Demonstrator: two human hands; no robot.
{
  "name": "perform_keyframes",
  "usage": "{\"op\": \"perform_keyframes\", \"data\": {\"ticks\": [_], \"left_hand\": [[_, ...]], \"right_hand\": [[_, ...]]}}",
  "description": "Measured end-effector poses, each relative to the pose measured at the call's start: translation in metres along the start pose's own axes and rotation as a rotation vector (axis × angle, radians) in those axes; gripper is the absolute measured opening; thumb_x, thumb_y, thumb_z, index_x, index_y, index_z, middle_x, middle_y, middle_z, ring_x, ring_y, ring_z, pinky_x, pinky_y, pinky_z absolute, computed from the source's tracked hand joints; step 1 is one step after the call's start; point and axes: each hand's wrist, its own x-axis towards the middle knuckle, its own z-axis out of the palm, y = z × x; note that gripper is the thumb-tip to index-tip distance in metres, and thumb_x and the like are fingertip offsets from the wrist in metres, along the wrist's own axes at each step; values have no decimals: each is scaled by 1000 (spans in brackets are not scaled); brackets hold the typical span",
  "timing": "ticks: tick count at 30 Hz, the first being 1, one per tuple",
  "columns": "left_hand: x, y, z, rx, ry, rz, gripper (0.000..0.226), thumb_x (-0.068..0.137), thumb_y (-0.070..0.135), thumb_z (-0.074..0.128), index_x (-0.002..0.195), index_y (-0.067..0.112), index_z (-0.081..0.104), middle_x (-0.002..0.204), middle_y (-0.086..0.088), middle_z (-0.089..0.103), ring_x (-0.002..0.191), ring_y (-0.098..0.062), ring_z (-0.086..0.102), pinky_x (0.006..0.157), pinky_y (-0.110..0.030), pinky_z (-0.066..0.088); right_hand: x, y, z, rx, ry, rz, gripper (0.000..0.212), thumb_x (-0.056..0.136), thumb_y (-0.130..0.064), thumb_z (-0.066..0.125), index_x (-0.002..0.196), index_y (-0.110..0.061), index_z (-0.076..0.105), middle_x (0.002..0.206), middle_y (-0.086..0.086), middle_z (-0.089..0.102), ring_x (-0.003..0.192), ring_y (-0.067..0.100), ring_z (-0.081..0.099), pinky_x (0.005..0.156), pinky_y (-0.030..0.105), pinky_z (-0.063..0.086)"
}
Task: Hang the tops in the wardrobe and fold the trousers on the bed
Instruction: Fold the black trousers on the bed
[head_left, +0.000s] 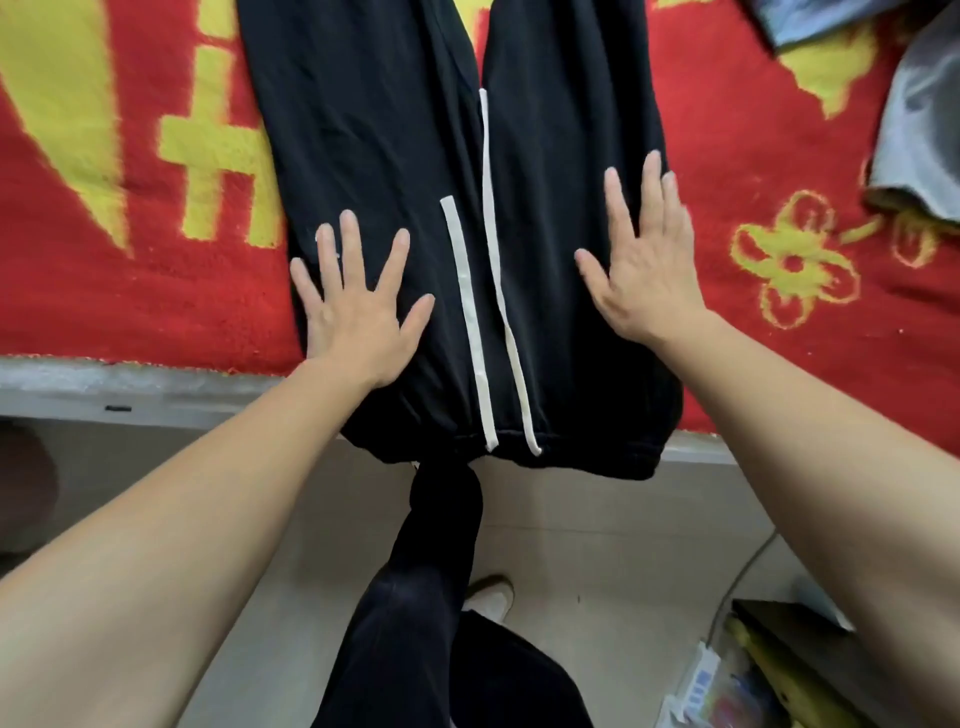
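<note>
Black trousers (384, 156) lie flat on the bed, waistband at the near edge and legs running away from me. Two white drawstrings (470, 312) stretch up the middle of the fabric. My left hand (358, 306) presses flat on the left side below the waistband, fingers spread. My right hand (644, 260) lies flat on the right side near the trousers' edge, fingers straight. Neither hand holds anything.
A red blanket with yellow patterns (130, 208) covers the bed. Grey garments (919, 130) lie at the far right. The bed's grey edge (156, 395) runs across the view. Below are my dark-trousered leg (436, 571), a pale shoe and clutter (753, 670) on the floor at right.
</note>
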Motion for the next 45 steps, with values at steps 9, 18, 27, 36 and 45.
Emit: {"op": "perform_keyframes", "data": {"ticks": [9, 18, 27, 36, 45], "left_hand": [[20, -10, 11, 20, -301, -54, 77, 77, 87, -6, 131, 49, -45, 149, -11, -46, 139, -37, -39, 111, -66, -12], [8, 26, 3, -26, -227, -190, 77, 94, 64, 24, 153, 36, -16, 159, -16, -26, 143, -36, -32, 111, -69, -5], [-41, 119, 4, -195, -3, -289, 63, 94, 31, 50, 151, 13, 28, 159, -23, 13, 148, -38, 10, 115, -57, 14], [-75, 269, 40, -236, -105, -36, 60, 86, 77, 35, 92, 20, 51, 90, 3, 47, 85, -20, 49, 68, -35, 44], [-60, 292, 35, -430, -271, -268, 25, 76, 34, 63, 76, 14, 48, 78, 4, 43, 74, -22, 51, 59, -32, 34]], "right_hand": [[30, 27, 16, 113, -359, 120, 81, 93, -73, 31, 157, -39, -2, 165, 1, -20, 152, 34, -11, 119, 58, 8], [35, 86, 6, -103, -329, 31, 70, 97, -65, 25, 158, -35, 6, 167, 4, -9, 151, 38, 6, 120, 50, 20], [31, 114, 3, -150, -248, -57, 70, 96, -67, 23, 157, -34, 15, 166, 13, 9, 148, 38, 17, 115, 53, 27], [60, 131, -11, 604, -172, 186, 54, 98, -44, 53, 140, -14, 42, 114, 0, 60, 116, 23, 56, 96, 29, 39], [72, 127, -14, 923, -402, 318, 13, 93, -37, 66, 97, -26, 71, 94, -2, 67, 83, 13, 61, 75, 27, 51]]}}
